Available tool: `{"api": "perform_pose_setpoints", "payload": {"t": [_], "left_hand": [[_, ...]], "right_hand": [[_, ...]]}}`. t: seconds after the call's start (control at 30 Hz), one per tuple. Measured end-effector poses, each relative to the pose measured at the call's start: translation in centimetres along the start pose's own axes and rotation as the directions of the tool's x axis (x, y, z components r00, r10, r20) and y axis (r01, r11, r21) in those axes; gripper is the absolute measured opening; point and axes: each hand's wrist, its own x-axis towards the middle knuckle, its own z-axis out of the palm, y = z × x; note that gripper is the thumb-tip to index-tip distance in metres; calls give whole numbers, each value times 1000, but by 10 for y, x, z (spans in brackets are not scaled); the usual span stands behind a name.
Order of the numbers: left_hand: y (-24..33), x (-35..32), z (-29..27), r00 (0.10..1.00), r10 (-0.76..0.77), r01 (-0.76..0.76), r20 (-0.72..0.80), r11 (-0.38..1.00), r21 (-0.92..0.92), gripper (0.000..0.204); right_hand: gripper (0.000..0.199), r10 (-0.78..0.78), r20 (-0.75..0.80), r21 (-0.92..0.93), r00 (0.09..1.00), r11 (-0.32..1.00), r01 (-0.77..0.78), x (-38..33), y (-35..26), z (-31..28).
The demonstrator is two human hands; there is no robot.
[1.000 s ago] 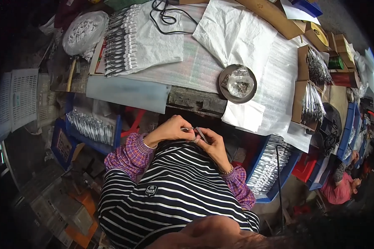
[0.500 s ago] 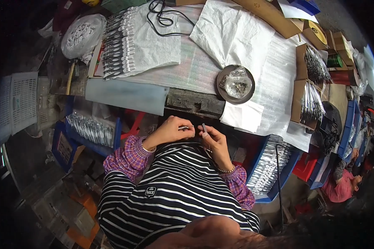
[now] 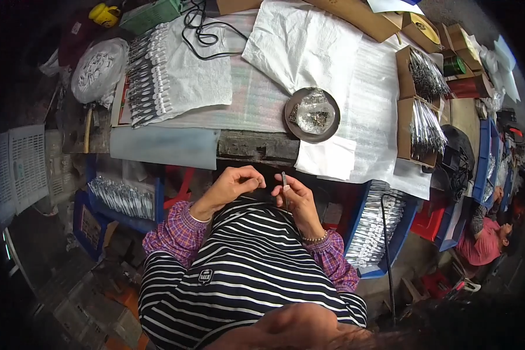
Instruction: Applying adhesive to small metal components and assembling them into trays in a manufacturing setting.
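In front of my striped apron, close to the table's near edge, both hands are raised. My right hand (image 3: 298,201) grips a slim grey metal piece (image 3: 284,178) between thumb and fingers, its end pointing up; its exact kind is too small to tell. A short gap to the left, my left hand (image 3: 237,185) has its fingers curled and pinched together. Whatever they hold, if anything, is hidden. Beyond the right hand, a round dark dish (image 3: 293,128) with a clear plastic bag of small metal parts (image 3: 316,116) stands on the table.
Rows of white-and-metal handled pieces (image 3: 149,81) lie at the left on white sheeting, beside a bag of white parts (image 3: 99,67). Cardboard boxes of thin metal pieces (image 3: 426,131) stand at right. Blue bins (image 3: 385,262) flank me. A co-worker in pink (image 3: 478,242) sits far right.
The whole view has shifted, so the table things appear further left. The small dark piece that showed at my left fingertips is out of sight now. My right hand keeps its grip.
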Motion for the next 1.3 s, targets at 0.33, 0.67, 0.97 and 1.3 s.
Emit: {"api": "perform_pose_setpoints", "payload": {"t": [0.33,0.67,0.97,1.3], "left_hand": [[-10,4,6,989,110,-102,-103,991,88,12],[-20,12,6,988,3,-14,-156,997,-75,16],[-28,14,9,986,14,-11,-167,1000,18,18],[-24,15,13,988,23,-18,-155,999,35,17]], "right_hand": [[34,-117,68,-85,991,989,123,0,5,4],[35,-106,55,-261,993,958,117,2,10,6],[32,-146,63,-348,987,924,159,2,6,12],[30,-220,20,-386,975,898,210,2,9,12]]}}
